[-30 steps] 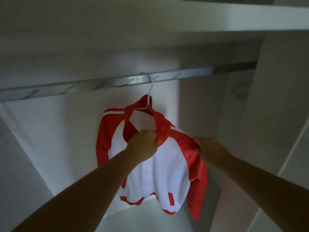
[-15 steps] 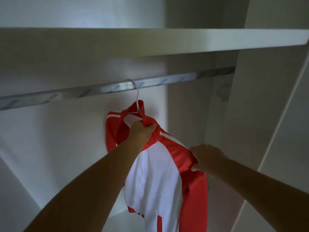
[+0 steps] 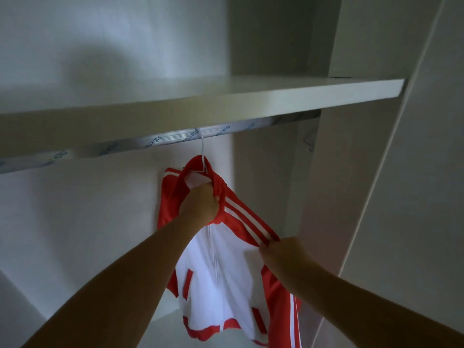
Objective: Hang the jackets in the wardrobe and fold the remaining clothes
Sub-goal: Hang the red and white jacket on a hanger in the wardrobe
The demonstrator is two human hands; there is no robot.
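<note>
- Inside the wardrobe, our red-and-white jacket hangs on a white hanger. Its hook sits over the rail just under the shelf.
- Our left hand grips the red collar close below the hook, fingers curled round the cloth. A second ago it held the front somewhat lower.
- Our right hand pinches the striped shoulder where it runs into the sleeve. It has drawn that shoulder out toward us, so two white stripes now stretch straight between our hands. A second ago they did not show.
- The hook has stayed on the rail throughout, and the jacket's hem hangs free above the wardrobe floor.
- We judge the hanging itself done, and this step is squaring the shoulder on the hanger.
- A hard tug on the shoulder could drag the collar off the hanger or tip the hook, so a gentle pull serves best.
- The other clothes are out of view, so we cannot tell how much folding remains.
</note>
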